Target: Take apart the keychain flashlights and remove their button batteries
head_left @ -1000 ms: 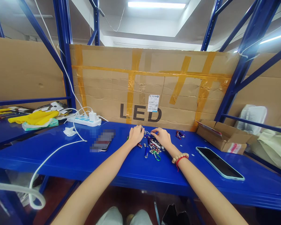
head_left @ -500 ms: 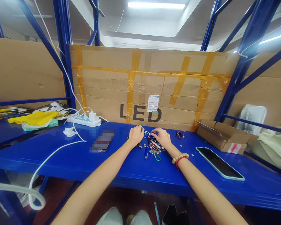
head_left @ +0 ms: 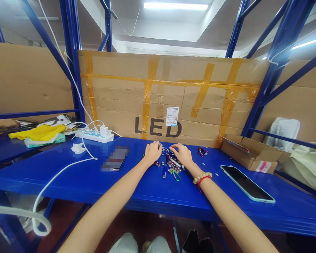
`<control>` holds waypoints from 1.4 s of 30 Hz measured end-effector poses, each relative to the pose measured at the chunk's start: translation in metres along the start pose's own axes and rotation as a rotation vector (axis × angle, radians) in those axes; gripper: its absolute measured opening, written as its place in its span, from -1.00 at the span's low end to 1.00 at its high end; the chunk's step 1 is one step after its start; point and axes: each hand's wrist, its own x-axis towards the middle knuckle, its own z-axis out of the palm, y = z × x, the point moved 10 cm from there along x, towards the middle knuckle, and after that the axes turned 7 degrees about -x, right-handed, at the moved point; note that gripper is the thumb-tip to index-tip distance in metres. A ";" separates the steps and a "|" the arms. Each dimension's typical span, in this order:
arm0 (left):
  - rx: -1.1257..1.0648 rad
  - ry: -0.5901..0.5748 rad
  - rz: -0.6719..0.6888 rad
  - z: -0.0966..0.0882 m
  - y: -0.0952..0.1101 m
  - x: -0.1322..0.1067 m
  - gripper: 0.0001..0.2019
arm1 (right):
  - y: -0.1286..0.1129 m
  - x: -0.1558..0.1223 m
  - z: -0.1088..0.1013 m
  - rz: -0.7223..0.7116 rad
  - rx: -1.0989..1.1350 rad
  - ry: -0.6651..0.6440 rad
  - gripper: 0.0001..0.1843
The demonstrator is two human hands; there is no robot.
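Observation:
A heap of small keyring flashlights and carabiners [head_left: 173,162] in silver, red, blue and green lies on the blue table. At its left edge is my left hand [head_left: 153,153], fingers bent down and closed; what they hold is hidden. My right hand [head_left: 183,154], with a bead bracelet and red cord at the wrist, hovers over the heap's right side, thumb and fingers curved and apart. A green carabiner [head_left: 176,176] and a blue tube [head_left: 164,171] lie at the near side. Several dark red and purple carabiners [head_left: 202,151] sit apart to the right.
A masked dark phone [head_left: 116,160] lies left; a larger light-rimmed phone [head_left: 247,183] lies right. A power strip [head_left: 97,135] with white cables, an open carton [head_left: 252,153] and yellow gloves [head_left: 38,132] surround the work. A cardboard wall [head_left: 116,98] stands behind. Another person's hand [head_left: 5,123] reaches in far left.
Another person's hand has come into view at the far left. My right thumb and fingers have shifted slightly over the heap; my left hand looks unmoved.

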 end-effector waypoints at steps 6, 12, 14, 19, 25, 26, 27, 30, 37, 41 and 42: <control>0.002 0.012 0.008 0.001 0.000 0.001 -0.71 | 0.000 0.000 0.000 0.009 0.004 -0.006 -0.76; 0.006 0.016 0.006 0.002 -0.002 0.002 -0.70 | 0.000 0.000 -0.001 0.008 0.015 0.006 -0.75; 0.007 0.014 0.006 0.003 -0.002 0.003 -0.70 | 0.000 0.000 -0.002 0.005 0.029 0.019 -0.75; 0.006 0.016 0.002 0.003 -0.003 0.003 -0.70 | 0.001 0.001 -0.003 -0.018 0.059 0.054 -0.79; 0.004 0.003 0.002 0.003 -0.001 0.002 -0.70 | 0.002 0.002 -0.002 -0.051 0.088 0.075 -0.82; 0.003 0.001 0.004 0.003 -0.001 0.002 -0.70 | 0.002 0.002 -0.002 -0.052 0.092 0.074 -0.82; 0.000 0.001 0.005 0.003 0.000 0.002 -0.70 | 0.002 0.002 -0.002 -0.050 0.093 0.072 -0.82; -0.006 0.000 0.009 0.003 0.000 0.001 -0.69 | 0.002 0.002 -0.001 -0.040 0.090 0.057 -0.82; -0.001 0.007 0.012 0.002 0.001 0.001 -0.69 | 0.002 0.001 0.000 -0.008 0.031 0.038 -0.77; -0.001 0.009 0.010 0.001 0.002 0.000 -0.69 | 0.002 0.001 0.001 -0.001 0.001 0.015 -0.75; 0.000 0.009 0.009 0.001 0.002 0.000 -0.69 | 0.002 0.001 0.001 -0.001 -0.001 0.013 -0.75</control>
